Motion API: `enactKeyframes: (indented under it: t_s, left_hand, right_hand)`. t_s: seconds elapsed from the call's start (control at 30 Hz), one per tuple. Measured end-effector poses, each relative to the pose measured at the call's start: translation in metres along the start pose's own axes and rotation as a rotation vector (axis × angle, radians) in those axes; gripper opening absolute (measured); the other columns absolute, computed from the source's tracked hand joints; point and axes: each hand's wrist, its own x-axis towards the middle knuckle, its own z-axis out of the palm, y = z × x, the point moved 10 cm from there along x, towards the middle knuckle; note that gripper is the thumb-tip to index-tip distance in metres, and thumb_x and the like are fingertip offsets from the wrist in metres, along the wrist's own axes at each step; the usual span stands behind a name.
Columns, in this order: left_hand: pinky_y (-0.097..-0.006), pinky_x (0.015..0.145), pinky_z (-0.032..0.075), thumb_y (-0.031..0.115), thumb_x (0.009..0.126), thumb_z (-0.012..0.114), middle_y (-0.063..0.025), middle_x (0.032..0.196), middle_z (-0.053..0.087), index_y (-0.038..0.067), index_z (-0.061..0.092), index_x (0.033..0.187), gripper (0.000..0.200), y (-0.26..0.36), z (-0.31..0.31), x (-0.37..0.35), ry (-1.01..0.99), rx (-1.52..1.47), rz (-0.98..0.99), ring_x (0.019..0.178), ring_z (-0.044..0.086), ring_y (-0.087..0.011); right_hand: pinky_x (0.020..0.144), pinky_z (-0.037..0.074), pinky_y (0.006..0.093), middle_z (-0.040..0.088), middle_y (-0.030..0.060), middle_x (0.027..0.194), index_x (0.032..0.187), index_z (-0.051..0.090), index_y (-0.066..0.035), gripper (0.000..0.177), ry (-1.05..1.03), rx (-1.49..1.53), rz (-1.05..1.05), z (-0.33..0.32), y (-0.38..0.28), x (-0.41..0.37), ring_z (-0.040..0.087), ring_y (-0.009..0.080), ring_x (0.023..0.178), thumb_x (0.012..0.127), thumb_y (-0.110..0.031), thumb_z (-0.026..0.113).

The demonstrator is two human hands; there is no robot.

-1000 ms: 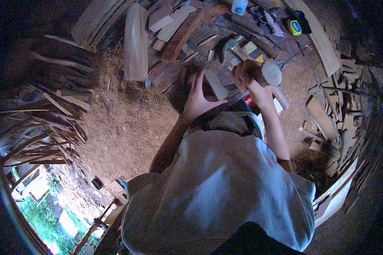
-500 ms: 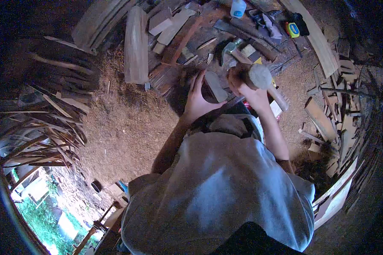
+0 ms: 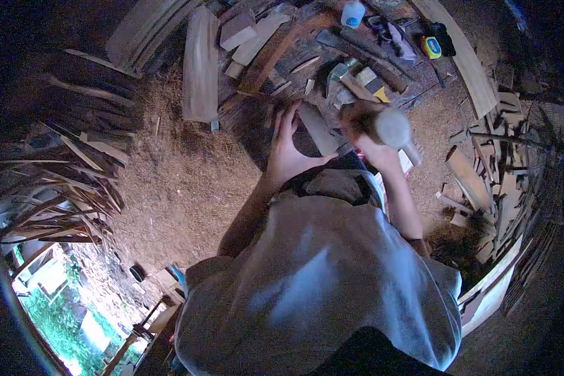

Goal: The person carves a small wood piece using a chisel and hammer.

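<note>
My left hand [image 3: 285, 150] is closed round a wooden block [image 3: 319, 133], thumb along its near end and fingers along its left side. The block lies tilted close in front of my body. My right hand [image 3: 375, 149] grips a mallet with a pale, round head [image 3: 393, 128]; the head is blurred and covers part of the hand. Just beyond the block, a claw hammer [image 3: 338, 74] rests on the work surface. Beside it lies a paintbrush [image 3: 373, 83] with a yellow-edged handle.
Wood offcuts [image 3: 238, 30] and a long board [image 3: 200, 66] lie at the back left. A tape measure [image 3: 430, 47] and a white bottle [image 3: 353, 14] sit at the back right. Sawdust [image 3: 182, 182] covers the ground. Scrap wood [image 3: 470, 178] is piled at right.
The mallet head has moved right and slightly toward me, uncovering more of the paintbrush. The block has shifted slightly, and my left hand stays round it.
</note>
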Motion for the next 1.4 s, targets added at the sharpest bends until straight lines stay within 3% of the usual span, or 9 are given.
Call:
enactKeyframes:
  t_s: [0.13,0.2,0.3,0.57,0.63,0.97,1.03,1.2,1.4]
  left_hand:
    - [-0.0470,0.101,0.040,0.024,0.049,0.091,-0.0200,0.132,0.032,0.003,0.025,0.139,0.114,-0.016,0.001,-0.008,-0.047,0.039,-0.025,0.125,0.038,-0.0341]
    - [-0.0469,0.101,0.040,0.025,0.049,0.091,-0.0198,0.132,0.032,0.004,0.024,0.139,0.115,-0.026,0.004,-0.012,-0.068,0.077,-0.062,0.124,0.038,-0.0343]
    - [-0.0470,0.100,0.040,0.028,0.050,0.091,-0.0206,0.134,0.031,0.005,0.022,0.140,0.116,-0.043,0.011,-0.013,-0.073,0.101,-0.105,0.125,0.037,-0.0356]
    - [-0.0489,0.103,0.033,0.035,0.051,0.089,-0.0239,0.134,0.032,0.004,0.021,0.140,0.116,-0.044,0.011,-0.014,-0.083,0.201,-0.056,0.126,0.033,-0.0401]
    - [-0.0483,0.103,0.033,0.036,0.051,0.089,-0.0237,0.134,0.032,0.004,0.021,0.140,0.116,-0.045,0.012,-0.014,-0.084,0.173,-0.063,0.126,0.033,-0.0399]
    - [-0.0465,0.103,0.034,0.037,0.050,0.089,-0.0227,0.134,0.033,0.005,0.022,0.139,0.116,-0.044,0.010,-0.016,-0.048,0.215,-0.041,0.127,0.033,-0.0386]
    - [-0.0464,0.103,0.034,0.037,0.050,0.089,-0.0225,0.134,0.033,0.005,0.022,0.139,0.116,-0.044,0.009,-0.015,-0.049,0.194,-0.050,0.127,0.032,-0.0383]
    - [-0.0463,0.103,0.034,0.037,0.050,0.089,-0.0223,0.134,0.033,0.005,0.023,0.139,0.116,-0.049,0.011,-0.016,-0.071,0.175,-0.081,0.127,0.033,-0.0377]
    - [-0.0460,0.102,0.035,0.037,0.049,0.089,-0.0235,0.134,0.032,0.004,0.024,0.138,0.115,-0.049,0.010,-0.015,-0.050,0.168,-0.036,0.125,0.036,-0.0384]
  right_hand:
    - [0.064,0.043,0.0319,0.052,0.0049,0.069,0.072,0.052,-0.005,0.008,-0.002,-0.126,0.241,-0.020,0.023,-0.008,0.050,0.0151,0.062,0.077,-0.006,0.058]
    - [0.065,0.040,0.0334,0.047,0.0032,0.060,0.066,0.044,-0.008,0.021,0.082,0.388,0.220,-0.025,0.008,-0.005,0.043,0.0144,0.055,0.079,-0.013,0.060]
    - [0.065,0.038,0.0344,0.043,0.0020,0.054,0.064,0.040,-0.009,0.028,0.054,0.550,0.163,-0.012,0.015,-0.009,0.039,0.0140,0.051,0.079,-0.019,0.062]
    - [0.061,0.037,0.0321,0.042,0.0019,0.053,0.065,0.042,-0.008,0.030,0.085,0.494,0.188,-0.004,0.025,-0.013,0.037,0.0139,0.047,0.079,-0.022,0.064]
    - [0.059,0.036,0.0304,0.042,0.0019,0.053,0.065,0.043,-0.007,0.028,0.081,0.514,0.374,0.004,0.033,-0.015,0.036,0.0132,0.045,0.079,-0.021,0.063]
    - [0.057,0.037,0.0315,0.042,0.0022,0.054,0.066,0.043,-0.008,0.025,0.155,0.430,0.210,-0.004,0.029,-0.012,0.036,0.0131,0.044,0.080,-0.018,0.060]
    - [0.062,0.040,0.0313,0.043,0.0027,0.055,0.066,0.043,-0.007,0.022,0.134,0.463,0.470,0.001,0.037,-0.018,0.038,0.0134,0.047,0.078,-0.016,0.059]
    - [0.061,0.043,0.0289,0.048,0.0021,0.064,0.076,0.049,-0.004,0.016,0.066,0.444,0.404,0.009,0.051,-0.014,0.046,0.0126,0.058,0.072,-0.010,0.063]
    - [0.066,0.046,0.0301,0.054,0.0032,0.079,0.093,0.052,-0.001,0.035,-0.005,0.332,0.377,0.011,0.050,-0.021,0.053,0.0139,0.074,0.065,-0.009,0.071]
